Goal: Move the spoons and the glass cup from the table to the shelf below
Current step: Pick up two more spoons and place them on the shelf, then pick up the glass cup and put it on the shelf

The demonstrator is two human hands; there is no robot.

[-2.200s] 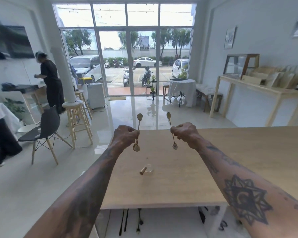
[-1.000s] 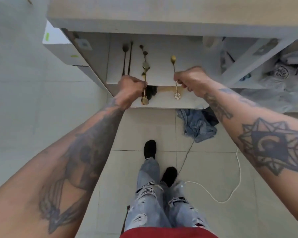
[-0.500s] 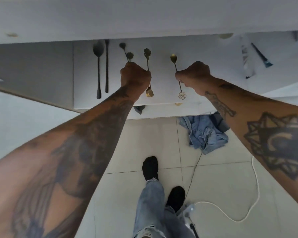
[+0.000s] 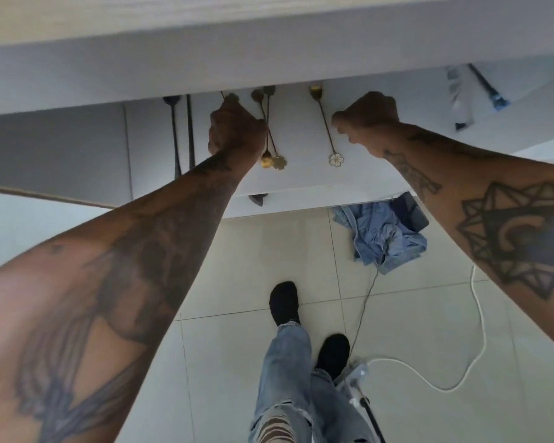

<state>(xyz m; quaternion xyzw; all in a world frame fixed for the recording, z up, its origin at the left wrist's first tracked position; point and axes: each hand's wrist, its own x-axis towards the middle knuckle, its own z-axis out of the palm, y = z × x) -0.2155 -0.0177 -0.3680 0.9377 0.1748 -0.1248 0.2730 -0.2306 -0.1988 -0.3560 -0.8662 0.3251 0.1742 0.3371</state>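
Tabletop edge (image 4: 269, 52) hides bowl ends of shelf spoons beyond both fists. Left hand (image 4: 235, 129) covers spoon shaft (image 4: 271, 139) partly; grip unclear. Right hand (image 4: 367, 121) beside flower-end spoon (image 4: 327, 129); contact indeterminable. Both forearms cropped.

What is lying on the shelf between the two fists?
In the head view, between left hand and right hand, gold spoons: two beside the left, a flower-ended one near the right.
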